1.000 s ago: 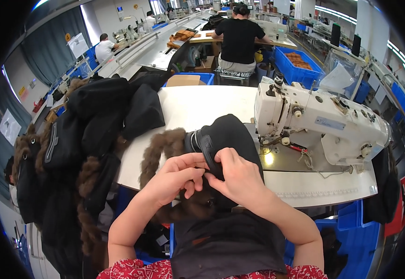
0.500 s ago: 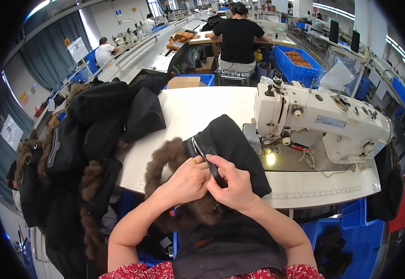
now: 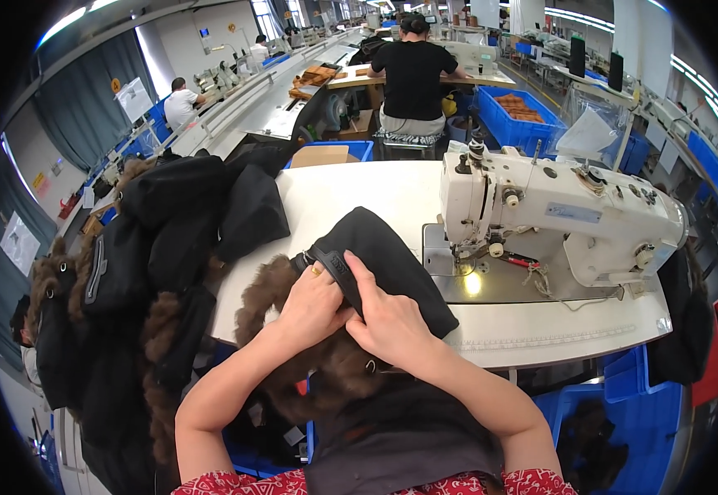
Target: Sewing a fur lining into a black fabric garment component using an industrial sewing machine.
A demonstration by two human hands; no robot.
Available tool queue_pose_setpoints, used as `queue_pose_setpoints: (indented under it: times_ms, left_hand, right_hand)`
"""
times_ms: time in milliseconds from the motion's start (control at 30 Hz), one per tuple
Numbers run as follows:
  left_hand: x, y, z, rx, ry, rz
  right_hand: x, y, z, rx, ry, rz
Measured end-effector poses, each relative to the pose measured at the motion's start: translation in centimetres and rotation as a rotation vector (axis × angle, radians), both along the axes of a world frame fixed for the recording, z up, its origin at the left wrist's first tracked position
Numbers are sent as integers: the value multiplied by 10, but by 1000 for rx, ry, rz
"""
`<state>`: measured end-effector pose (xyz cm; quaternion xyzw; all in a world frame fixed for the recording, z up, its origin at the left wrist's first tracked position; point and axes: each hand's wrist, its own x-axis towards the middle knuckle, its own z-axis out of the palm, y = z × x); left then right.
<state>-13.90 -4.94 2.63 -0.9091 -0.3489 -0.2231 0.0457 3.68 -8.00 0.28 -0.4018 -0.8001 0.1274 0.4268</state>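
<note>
In front of me a black bag-like fabric piece [image 3: 380,268] lies partly on the white sewing table [image 3: 359,177], its rounded end pointing away. A brown fur strap [image 3: 262,289] with small metal rings curls at its left and hangs over the table's front edge. My left hand [image 3: 314,305], a ring on one finger, is closed on the piece's near-left edge. Opposite it, my right hand [image 3: 388,322] pinches the same dark edge band [image 3: 338,276], its index finger stretched along it. The fingertips beneath the fabric are hidden.
At the right of the table stands a white sewing machine [image 3: 561,206], its lamp lit. Similar black pieces with fur [image 3: 173,198] are heaped on the left. Blue bins [image 3: 652,429] stand below right, and a person in black [image 3: 413,78] sits ahead.
Both hands have shifted slightly left with the black piece. The pale zipper-like strip seen before is now turned out of sight, and the dark edge band shows. My right index finger has straightened.
</note>
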Motion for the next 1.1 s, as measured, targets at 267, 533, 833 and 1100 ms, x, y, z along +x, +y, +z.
queue_pose_setpoints:
  times_ms: [267,533,833,1100]
  left_hand:
    - [0,5,3,66,119,-83]
    - [-14,36,-24,-1,26,-156]
    - [-14,12,-15,-793,-642,-112]
    - [-4,-14,-5,-1595,-1435,-201]
  right_hand:
    - [-14,6,6,239,293,47]
    - [-29,-6,-9,469,284,106]
    - [23,5,61,446,124,-40]
    - [14,19,-9,-45,13,87]
